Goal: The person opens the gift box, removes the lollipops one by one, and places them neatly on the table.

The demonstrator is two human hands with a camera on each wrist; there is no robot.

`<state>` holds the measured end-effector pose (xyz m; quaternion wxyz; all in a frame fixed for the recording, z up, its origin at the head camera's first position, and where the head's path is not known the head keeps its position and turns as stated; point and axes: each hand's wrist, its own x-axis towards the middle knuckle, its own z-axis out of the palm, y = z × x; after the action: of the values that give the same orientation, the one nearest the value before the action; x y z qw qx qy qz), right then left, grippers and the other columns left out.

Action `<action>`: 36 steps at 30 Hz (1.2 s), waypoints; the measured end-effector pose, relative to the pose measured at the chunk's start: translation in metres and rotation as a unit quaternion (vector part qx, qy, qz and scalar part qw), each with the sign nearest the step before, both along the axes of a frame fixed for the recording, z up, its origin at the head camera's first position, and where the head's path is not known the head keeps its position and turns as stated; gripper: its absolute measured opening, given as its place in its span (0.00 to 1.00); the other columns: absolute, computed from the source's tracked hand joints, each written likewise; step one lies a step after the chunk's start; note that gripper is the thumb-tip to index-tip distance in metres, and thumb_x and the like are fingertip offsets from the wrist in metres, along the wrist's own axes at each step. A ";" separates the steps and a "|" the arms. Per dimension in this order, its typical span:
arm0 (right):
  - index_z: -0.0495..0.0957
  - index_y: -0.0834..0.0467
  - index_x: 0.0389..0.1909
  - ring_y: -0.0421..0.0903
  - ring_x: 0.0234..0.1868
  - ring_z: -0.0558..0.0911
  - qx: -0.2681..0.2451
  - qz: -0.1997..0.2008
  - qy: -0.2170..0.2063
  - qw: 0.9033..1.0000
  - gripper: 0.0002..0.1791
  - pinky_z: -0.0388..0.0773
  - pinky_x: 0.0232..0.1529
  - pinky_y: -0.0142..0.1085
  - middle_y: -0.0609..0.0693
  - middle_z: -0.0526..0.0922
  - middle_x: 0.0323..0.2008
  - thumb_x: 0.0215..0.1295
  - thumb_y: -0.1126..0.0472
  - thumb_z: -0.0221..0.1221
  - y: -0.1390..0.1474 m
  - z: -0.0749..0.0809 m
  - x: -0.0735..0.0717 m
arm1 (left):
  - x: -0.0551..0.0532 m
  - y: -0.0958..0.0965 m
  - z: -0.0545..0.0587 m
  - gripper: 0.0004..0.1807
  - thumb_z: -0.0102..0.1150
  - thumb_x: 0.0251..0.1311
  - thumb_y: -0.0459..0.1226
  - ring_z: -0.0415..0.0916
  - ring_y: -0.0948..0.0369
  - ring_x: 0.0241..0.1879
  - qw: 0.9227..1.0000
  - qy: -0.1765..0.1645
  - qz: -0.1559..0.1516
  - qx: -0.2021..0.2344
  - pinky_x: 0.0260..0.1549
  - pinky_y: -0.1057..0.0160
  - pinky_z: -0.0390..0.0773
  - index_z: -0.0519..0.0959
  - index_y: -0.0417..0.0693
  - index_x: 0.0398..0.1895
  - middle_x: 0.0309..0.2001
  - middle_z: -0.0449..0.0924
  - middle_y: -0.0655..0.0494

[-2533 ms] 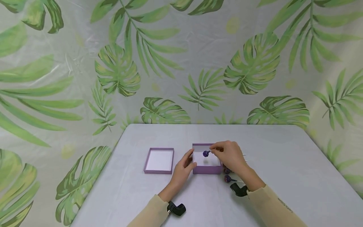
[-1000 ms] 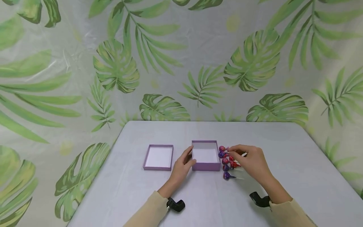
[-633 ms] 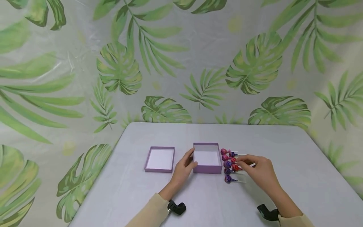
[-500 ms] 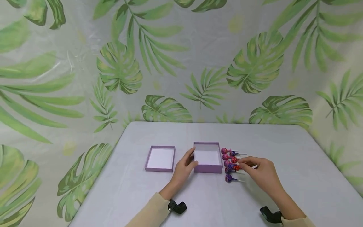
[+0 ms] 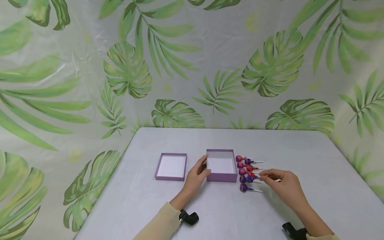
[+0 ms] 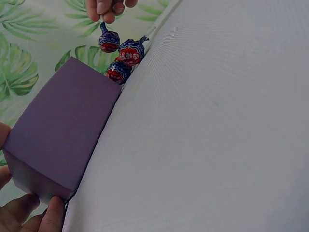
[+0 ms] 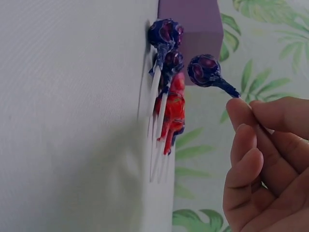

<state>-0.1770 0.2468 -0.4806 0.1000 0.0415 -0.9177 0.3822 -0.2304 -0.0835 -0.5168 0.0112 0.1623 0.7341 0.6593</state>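
Observation:
In the head view my right hand (image 5: 285, 186) pinches a purple-wrapped lollipop (image 5: 250, 179) by its stick, between thumb and index finger. The right wrist view has this held lollipop (image 7: 203, 70) raised apart from the others. Beneath and behind it, pink, red and purple lollipops (image 5: 243, 187) lie in two columns, sticks pointing right. My left hand (image 5: 193, 178) holds the left side of a purple box (image 5: 221, 177), its thumb at the near corner. In the left wrist view, fingertips (image 6: 53, 212) press against the box's side wall.
A shallow purple-edged lid (image 5: 170, 178) with a white inside lies left of the box. All of it rests on a white-covered table (image 5: 216, 213). A leaf-patterned sheet (image 5: 216, 66) hangs behind the table's far edge.
My right hand, over the box 2.5 s ago, has come back to the lollipops. Since 0.6 s ago it has moved right and nearer with the held lollipop. My left hand stays at the box.

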 end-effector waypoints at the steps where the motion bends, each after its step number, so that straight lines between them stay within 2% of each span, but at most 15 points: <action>1: 0.89 0.48 0.43 0.45 0.38 0.83 0.000 -0.002 -0.003 1.000 0.09 0.75 0.29 0.34 0.39 0.89 0.35 0.69 0.50 0.64 0.002 -0.001 0.000 | 0.002 0.000 0.004 0.34 0.57 0.69 0.33 0.61 0.44 0.71 1.000 0.000 0.000 -0.002 0.69 0.52 0.63 0.62 0.48 0.77 0.75 0.60 0.46; 5: 0.89 0.47 0.44 0.44 0.39 0.83 -0.004 -0.004 -0.015 1.000 0.09 0.72 0.28 0.33 0.39 0.89 0.35 0.70 0.50 0.63 0.007 -0.004 0.000 | 0.006 0.000 0.010 0.33 0.56 0.70 0.32 0.62 0.43 0.71 1.000 0.007 0.000 -0.001 0.69 0.51 0.64 0.62 0.46 0.77 0.75 0.60 0.44; 10: 0.89 0.47 0.43 0.43 0.39 0.83 -0.019 0.002 -0.042 0.999 0.08 0.68 0.24 0.33 0.41 0.89 0.35 0.69 0.51 0.64 0.011 -0.010 0.000 | 0.007 0.000 0.008 0.33 0.56 0.69 0.32 0.62 0.44 0.71 1.000 0.006 0.001 -0.003 0.69 0.51 0.64 0.62 0.47 0.77 0.75 0.60 0.44; 17: 0.89 0.46 0.42 0.47 0.44 0.84 -0.023 0.005 -0.044 0.999 0.07 0.74 0.29 0.33 0.41 0.89 0.38 0.67 0.51 0.66 0.011 -0.014 -0.005 | 0.005 -0.001 0.007 0.33 0.56 0.70 0.32 0.63 0.46 0.71 1.000 0.002 0.007 -0.007 0.69 0.52 0.64 0.62 0.48 0.77 0.75 0.61 0.46; 23: 0.90 0.44 0.41 0.47 0.46 0.85 -0.022 0.009 -0.044 0.999 0.07 0.75 0.34 0.33 0.40 0.89 0.38 0.67 0.49 0.66 0.015 -0.018 -0.008 | 0.005 -0.001 0.008 0.32 0.56 0.70 0.34 0.63 0.47 0.71 1.000 0.004 0.006 -0.011 0.69 0.54 0.65 0.63 0.52 0.77 0.75 0.61 0.47; 26: 0.90 0.46 0.42 0.46 0.46 0.85 -0.033 0.012 -0.056 0.998 0.08 0.76 0.33 0.33 0.40 0.89 0.37 0.67 0.50 0.66 0.016 -0.018 -0.009 | 0.003 -0.002 0.007 0.32 0.56 0.71 0.33 0.62 0.47 0.71 1.000 0.003 0.003 -0.014 0.68 0.55 0.65 0.63 0.53 0.77 0.75 0.60 0.47; 30: 0.90 0.48 0.43 0.44 0.45 0.86 -0.044 0.015 -0.075 0.996 0.09 0.80 0.35 0.32 0.41 0.89 0.37 0.66 0.51 0.67 0.018 -0.019 -0.008 | -0.005 -0.001 -0.008 0.33 0.56 0.70 0.33 0.62 0.45 0.71 1.000 0.003 0.002 -0.016 0.69 0.52 0.64 0.61 0.51 0.78 0.76 0.59 0.47; 33: 0.89 0.49 0.43 0.44 0.44 0.86 -0.044 0.012 -0.087 0.995 0.09 0.80 0.33 0.33 0.43 0.89 0.38 0.66 0.52 0.67 0.018 -0.020 -0.006 | -0.010 0.001 -0.019 0.33 0.56 0.71 0.34 0.62 0.47 0.72 1.000 0.004 0.009 -0.017 0.69 0.51 0.64 0.61 0.54 0.78 0.75 0.60 0.50; 36: 0.89 0.50 0.43 0.45 0.40 0.84 -0.031 0.005 -0.100 0.995 0.09 0.79 0.27 0.34 0.45 0.89 0.39 0.65 0.52 0.68 0.018 -0.021 -0.007 | -0.012 0.002 -0.026 0.33 0.56 0.71 0.37 0.63 0.51 0.71 1.000 0.007 0.016 -0.020 0.69 0.53 0.64 0.62 0.59 0.78 0.75 0.61 0.54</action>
<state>-0.1841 0.2650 -0.5013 0.0074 0.0046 -0.9107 0.4129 -0.2427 -0.0818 -0.5423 -0.0010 0.1547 0.7496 0.6435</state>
